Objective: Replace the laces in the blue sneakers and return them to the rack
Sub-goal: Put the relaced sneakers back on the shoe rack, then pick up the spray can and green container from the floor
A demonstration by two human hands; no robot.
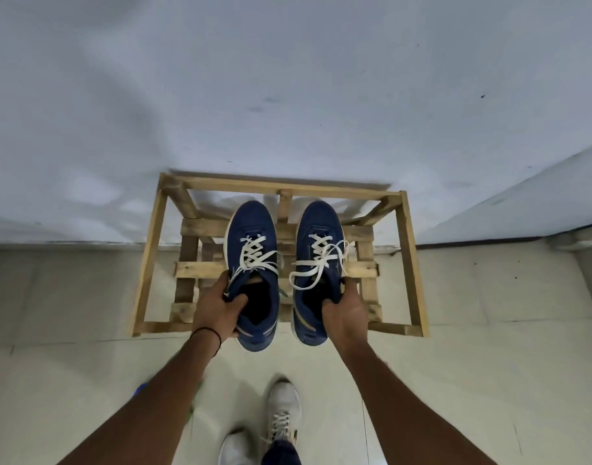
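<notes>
Item 1. Wooden rack [149, 256]: open frame of pale timber with a slatted shelf lower down, standing on the floor [489, 364] against the far wall [288, 78].

Item 2. Black wrist band [205, 330], on the left forearm just near of the hand.

Item 3. Left hand [217, 307]: fingers clenched on the left blue sneaker [251, 226]. The thumb is hooked inside the collar and the rest wrap the outer left side of the heel.

Item 4. Left blue sneaker: toe pointing far, white sole edge showing. It is held over the left half of the rack, with the heel overhanging the near rail. Its white laces [254, 255] are threaded in crosses and knotted, the ends trailing to the right.

Item 5. Right blue sneaker [320, 226]: parallel to the first, just beside it but apart. It is over the right half of the rack, toe far. Its white laces [318, 260] are crossed, with long loose loops hanging to both sides.

Item 6. Right hand [345, 313]: fingers grasping the right sneaker at the collar and outer heel side.

Whether either sole touches the slats cannot be told.

Item 7. Near edge, centre: the person's own pale shoe [283, 411] on the tiled floor, and a second one [232, 448] partly in view to its left.
</notes>
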